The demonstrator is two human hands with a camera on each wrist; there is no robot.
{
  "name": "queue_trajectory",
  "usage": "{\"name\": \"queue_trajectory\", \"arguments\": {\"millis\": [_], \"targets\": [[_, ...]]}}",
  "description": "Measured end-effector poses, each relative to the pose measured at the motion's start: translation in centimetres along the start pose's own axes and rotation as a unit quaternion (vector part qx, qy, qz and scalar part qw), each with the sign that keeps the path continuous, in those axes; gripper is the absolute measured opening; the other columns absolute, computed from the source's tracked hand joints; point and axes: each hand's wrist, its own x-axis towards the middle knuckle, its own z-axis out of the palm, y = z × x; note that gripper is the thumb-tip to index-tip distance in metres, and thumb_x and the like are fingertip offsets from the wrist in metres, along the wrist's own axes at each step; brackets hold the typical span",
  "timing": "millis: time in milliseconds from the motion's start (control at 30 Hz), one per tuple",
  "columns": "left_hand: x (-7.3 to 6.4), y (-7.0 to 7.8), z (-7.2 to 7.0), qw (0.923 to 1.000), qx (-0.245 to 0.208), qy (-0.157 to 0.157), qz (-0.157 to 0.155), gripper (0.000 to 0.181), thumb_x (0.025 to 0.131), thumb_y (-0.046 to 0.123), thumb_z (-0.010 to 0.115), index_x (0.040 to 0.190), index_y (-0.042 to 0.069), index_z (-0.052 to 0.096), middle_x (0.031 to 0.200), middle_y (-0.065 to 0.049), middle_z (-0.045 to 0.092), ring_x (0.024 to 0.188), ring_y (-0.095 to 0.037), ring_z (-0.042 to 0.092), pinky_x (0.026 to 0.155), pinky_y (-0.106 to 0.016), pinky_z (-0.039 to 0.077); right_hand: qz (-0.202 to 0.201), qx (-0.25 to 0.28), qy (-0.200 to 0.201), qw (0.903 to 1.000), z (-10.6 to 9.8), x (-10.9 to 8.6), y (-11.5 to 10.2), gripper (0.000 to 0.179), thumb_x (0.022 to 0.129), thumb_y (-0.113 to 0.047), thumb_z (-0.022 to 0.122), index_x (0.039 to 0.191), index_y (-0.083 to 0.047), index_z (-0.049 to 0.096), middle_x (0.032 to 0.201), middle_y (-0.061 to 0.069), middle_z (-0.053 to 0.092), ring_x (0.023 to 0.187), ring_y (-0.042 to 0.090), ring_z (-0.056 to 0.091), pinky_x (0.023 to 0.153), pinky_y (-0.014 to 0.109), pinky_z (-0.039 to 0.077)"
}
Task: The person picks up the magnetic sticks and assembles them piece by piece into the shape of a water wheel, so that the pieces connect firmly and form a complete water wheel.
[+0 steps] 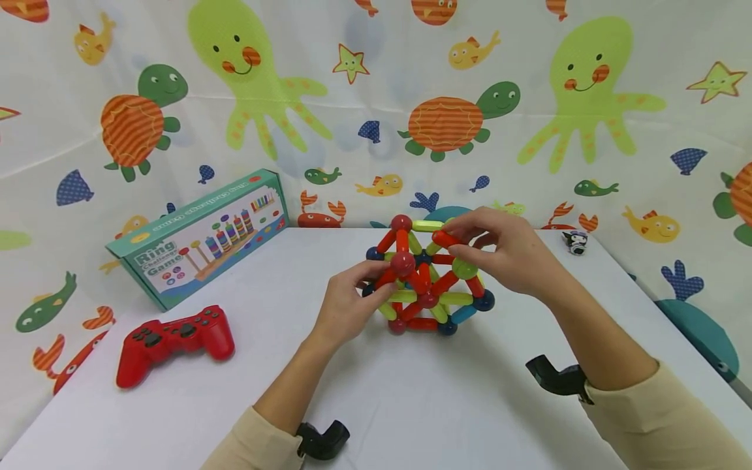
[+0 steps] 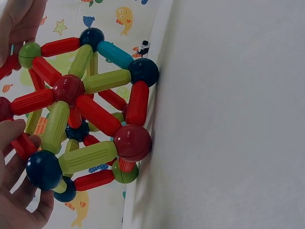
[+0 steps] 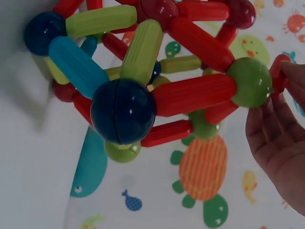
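A ball-and-rod building toy [image 1: 427, 299], with red, yellow-green and blue rods joined by red, green and dark blue balls, stands as a many-sided frame on the table. At its left side my left hand [image 1: 342, 307] grips a red rod [image 2: 23, 145] between thumb and fingers, just beside a dark blue ball [image 2: 44, 170]. My right hand [image 1: 510, 251] pinches another red rod [image 1: 444, 239] at the upper right of the frame. In the right wrist view, that rod's lower end is right at a green ball [image 3: 249, 82].
A red game controller [image 1: 176, 339] lies on the white table [image 1: 376, 405] at the left. Behind it stands a green Ring Challenge Game box [image 1: 202, 238]. A small black-and-white figure [image 1: 576, 242] sits at the back right, before a curtain [image 1: 364, 163] printed with sea animals.
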Motion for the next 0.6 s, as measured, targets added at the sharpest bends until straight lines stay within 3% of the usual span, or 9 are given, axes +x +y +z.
{"name": "queue_trajectory", "arguments": {"millis": [167, 333, 600], "targets": [[0.1, -0.1, 0.0, 1.0000, -0.005, 0.000, -0.001, 0.035, 0.096, 0.020, 0.074, 0.131, 0.014, 0.070, 0.118, -0.005, 0.075, 0.111, -0.022, 0.066, 0.094, -0.044, 0.055, -0.019, -0.028, -0.028, 0.9990, 0.6, 0.4, -0.6, 0.029, 0.094, -0.012, 0.075, 0.123, -0.013, 0.073, 0.105, 0.000, 0.072, 0.098, 0.016, 0.065, 0.085, 0.035, 0.059], [0.0, -0.1, 0.0, 1.0000, -0.008, -0.003, -0.002, 0.036, 0.096, 0.020, 0.074, 0.131, 0.014, 0.069, 0.119, -0.005, 0.074, 0.111, -0.022, 0.066, 0.095, -0.045, 0.056, -0.026, -0.048, -0.057, 0.9969, 0.9, 0.7, -1.0, 0.030, 0.092, -0.009, 0.077, 0.121, -0.013, 0.074, 0.100, 0.000, 0.071, 0.092, 0.017, 0.065, 0.079, 0.035, 0.060], [0.1, -0.2, 0.0, 0.9999, -0.009, -0.004, -0.003, 0.035, 0.096, 0.019, 0.074, 0.131, 0.014, 0.070, 0.118, -0.005, 0.075, 0.111, -0.023, 0.066, 0.095, -0.046, 0.055, -0.044, -0.060, -0.090, 0.9932, 0.8, 1.0, -1.2, 0.028, 0.092, -0.008, 0.076, 0.120, -0.013, 0.075, 0.107, 0.001, 0.073, 0.098, 0.018, 0.066, 0.081, 0.035, 0.062]]}}
